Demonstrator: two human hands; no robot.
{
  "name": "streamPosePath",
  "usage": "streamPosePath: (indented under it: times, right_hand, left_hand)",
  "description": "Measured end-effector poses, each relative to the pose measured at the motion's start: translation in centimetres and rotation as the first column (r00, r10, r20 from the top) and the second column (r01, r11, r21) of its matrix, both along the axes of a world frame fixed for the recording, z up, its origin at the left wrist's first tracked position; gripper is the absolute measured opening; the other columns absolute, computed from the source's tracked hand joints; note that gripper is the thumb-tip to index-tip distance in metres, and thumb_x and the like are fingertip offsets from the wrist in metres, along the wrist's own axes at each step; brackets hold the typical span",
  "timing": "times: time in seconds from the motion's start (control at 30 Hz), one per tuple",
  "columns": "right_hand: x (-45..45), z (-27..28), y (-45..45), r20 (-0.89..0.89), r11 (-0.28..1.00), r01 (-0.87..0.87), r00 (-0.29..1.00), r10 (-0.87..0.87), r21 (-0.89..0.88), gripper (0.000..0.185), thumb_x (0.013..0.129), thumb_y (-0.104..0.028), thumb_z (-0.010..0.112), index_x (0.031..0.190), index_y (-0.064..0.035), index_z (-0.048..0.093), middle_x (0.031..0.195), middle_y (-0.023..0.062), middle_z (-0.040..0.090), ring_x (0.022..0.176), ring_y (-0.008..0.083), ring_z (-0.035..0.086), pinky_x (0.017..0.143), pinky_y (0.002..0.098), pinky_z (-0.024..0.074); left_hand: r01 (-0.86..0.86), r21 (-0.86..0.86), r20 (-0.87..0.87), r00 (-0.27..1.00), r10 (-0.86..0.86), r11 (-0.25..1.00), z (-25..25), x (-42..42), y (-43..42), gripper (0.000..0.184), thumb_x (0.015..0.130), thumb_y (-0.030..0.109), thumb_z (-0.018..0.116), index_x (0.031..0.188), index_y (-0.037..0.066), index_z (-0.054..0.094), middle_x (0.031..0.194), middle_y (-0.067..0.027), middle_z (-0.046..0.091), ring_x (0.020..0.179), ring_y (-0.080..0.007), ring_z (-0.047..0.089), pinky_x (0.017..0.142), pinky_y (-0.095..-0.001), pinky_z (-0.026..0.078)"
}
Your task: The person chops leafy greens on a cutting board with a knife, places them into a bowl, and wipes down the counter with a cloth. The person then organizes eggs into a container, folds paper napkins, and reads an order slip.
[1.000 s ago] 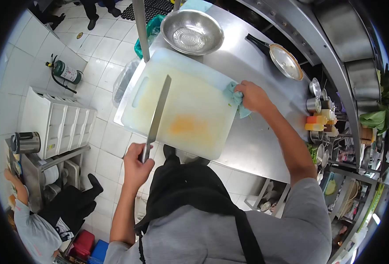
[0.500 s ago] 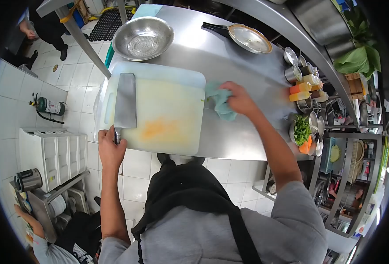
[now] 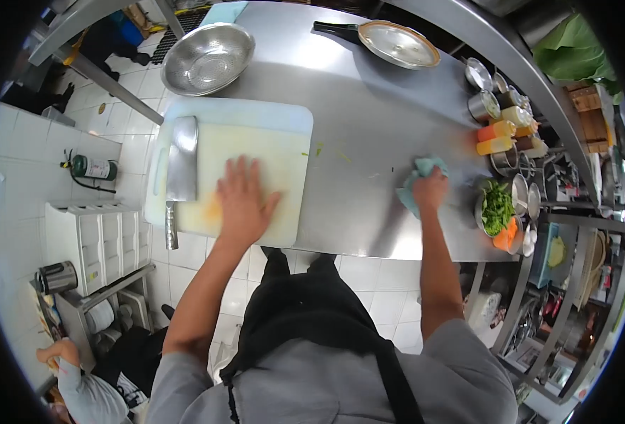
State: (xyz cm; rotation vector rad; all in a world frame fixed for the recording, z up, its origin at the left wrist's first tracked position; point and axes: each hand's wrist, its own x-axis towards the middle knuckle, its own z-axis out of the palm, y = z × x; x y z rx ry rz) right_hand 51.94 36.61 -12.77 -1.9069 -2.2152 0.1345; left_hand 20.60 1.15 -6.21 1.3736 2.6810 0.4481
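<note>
My left hand [image 3: 243, 205] lies with fingers spread over the pale cutting board [image 3: 273, 159], holding nothing, beside an orange stain. Left of it, the cleaver [image 3: 182, 161] rests flat on the board, its metal handle sticking out past the near edge. Well to the right, my right hand [image 3: 430, 189] presses a light teal cloth [image 3: 406, 195] onto the steel table [image 3: 355, 205]. Green scraps [image 3: 319, 149] are scattered on the steel between board and cloth.
Behind the board sits a metal colander [image 3: 208, 60]. A lidded pan [image 3: 399, 44] is at the back. Sauce bottles [image 3: 495, 131], a bowl of greens [image 3: 497, 209] and carrots [image 3: 505, 236] line the right side. A co-worker [image 3: 90, 385] is at lower left.
The cleaver has left my left hand and lies on the board; that hand has opened and moved right. My right hand has moved the cloth right, away from the board.
</note>
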Motion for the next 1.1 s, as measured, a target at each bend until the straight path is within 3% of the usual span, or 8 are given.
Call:
streamPosePath:
  times: [0.07, 0.2, 0.3, 0.47, 0.6, 0.7, 1.0, 1.1]
  right_hand:
    - [-6.0, -0.2, -2.5, -0.112, 0.984, -0.174, 0.979, 0.17, -0.027, 0.056, 0.09, -0.022, 0.071, 0.144, -0.0082, 0.059, 0.137, 0.0252, 0.06, 0.124, 0.048, 0.06, 0.108, 0.054, 0.0509]
    - [-14.9, 1.5, -6.6, -0.218, 0.784, -0.619, 0.772, 0.597, -0.045, 0.049, 0.088, -0.009, 0.066, 0.137, -0.0097, 0.064, 0.136, 0.0215, 0.061, 0.125, 0.0458, 0.059, 0.108, 0.0533, 0.0508]
    - [-15.7, 3.9, -4.4, -0.447, 0.591, -0.792, 0.589, 0.673, -0.153, 0.047, 0.086, -0.004, 0.062, 0.133, -0.0093, 0.068, 0.134, 0.021, 0.062, 0.123, 0.0437, 0.06, 0.109, 0.0511, 0.0505]
    - [-9.0, 7.6, 4.1, -0.532, 0.738, -0.668, 0.595, 0.603, 0.089, 0.049, 0.084, -0.002, 0.059, 0.132, -0.0069, 0.069, 0.126, 0.0231, 0.067, 0.123, 0.0419, 0.063, 0.111, 0.0471, 0.0488]
    - [-5.6, 1.0, 11.4, -0.243, 0.93, -0.351, 0.917, 0.317, -0.11, 0.051, 0.097, -0.029, 0.063, 0.143, -0.0067, 0.065, 0.143, 0.026, 0.059, 0.129, 0.042, 0.059, 0.112, 0.0505, 0.0463]
    - [-9.5, -1.6, 8.7, 0.09, 0.973, -0.2, 0.978, 0.19, 0.119, 0.062, 0.102, -0.045, 0.06, 0.151, -0.0068, 0.059, 0.154, 0.0252, 0.054, 0.138, 0.0419, 0.053, 0.113, 0.0552, 0.0432]
    - [-33.9, -4.2, 6.7, -0.086, 0.719, -0.569, 0.757, 0.647, 0.398, 0.066, 0.099, -0.039, 0.065, 0.155, -0.0067, 0.052, 0.148, 0.0191, 0.062, 0.138, 0.0422, 0.054, 0.117, 0.0571, 0.0384]
    - [-41.3, -0.1, 3.5, -0.264, 0.728, -0.673, 0.684, 0.68, 0.132, 0.066, 0.09, -0.027, 0.068, 0.154, -0.014, 0.056, 0.143, 0.0178, 0.066, 0.137, 0.0417, 0.056, 0.116, 0.0542, 0.0417]
  left_hand:
    - [0.013, -0.143, 0.018, 1.0, -0.011, 0.99, -0.7, 1.2, 4.4, 0.094, 0.103, 0.065, 0.056, 0.17, 0.006, 0.026, 0.178, -0.0238, 0.017, 0.165, -0.0453, 0.008, 0.126, -0.0726, 0.013]
    - [0.082, -0.121, -0.015, 0.996, -0.085, 0.989, -1.5, 4.4, 9.4, 0.094, 0.102, 0.066, 0.056, 0.17, 0.008, 0.029, 0.177, -0.0244, 0.017, 0.165, -0.0468, 0.007, 0.125, -0.0745, 0.012]
    - [0.261, -0.011, 0.035, 0.965, -0.26, 0.965, 0.4, 7.6, 9.4, 0.09, 0.1, 0.06, 0.063, 0.168, 0.009, 0.035, 0.176, -0.0264, 0.018, 0.164, -0.0483, 0.009, 0.121, -0.078, 0.014]
    - [0.177, 0.321, 0.247, 0.933, -0.262, 0.931, -0.1, 13.7, 4.8, 0.066, 0.095, 0.04, 0.076, 0.148, 0.005, 0.058, 0.165, -0.0254, 0.037, 0.158, -0.0509, 0.027, 0.121, -0.066, 0.029]
    - [0.016, 0.349, 0.308, 0.942, -0.131, 0.937, -3.5, 15.9, 3.6, 0.051, 0.094, 0.035, 0.076, 0.135, 0.006, 0.066, 0.157, -0.0186, 0.049, 0.154, -0.0435, 0.037, 0.119, -0.0572, 0.037]
    - [-0.098, 0.313, 0.304, 0.953, -0.002, 0.945, -3.6, 16.8, 4.8, 0.047, 0.094, 0.034, 0.076, 0.132, 0.008, 0.068, 0.153, -0.0145, 0.053, 0.152, -0.0376, 0.042, 0.117, -0.0546, 0.039]
    - [-0.226, 0.384, 0.214, 0.965, 0.151, 0.895, -4.4, 17.0, 5.2, 0.046, 0.088, 0.037, 0.082, 0.126, 0.012, 0.071, 0.144, -0.008, 0.065, 0.14, -0.0297, 0.058, 0.109, -0.0435, 0.049]
    - [-0.237, 0.396, 0.205, 0.964, 0.166, 0.887, -4.5, 17.3, 5.1, 0.046, 0.087, 0.037, 0.083, 0.124, 0.012, 0.073, 0.143, -0.0076, 0.066, 0.14, -0.0295, 0.059, 0.109, -0.0426, 0.05]
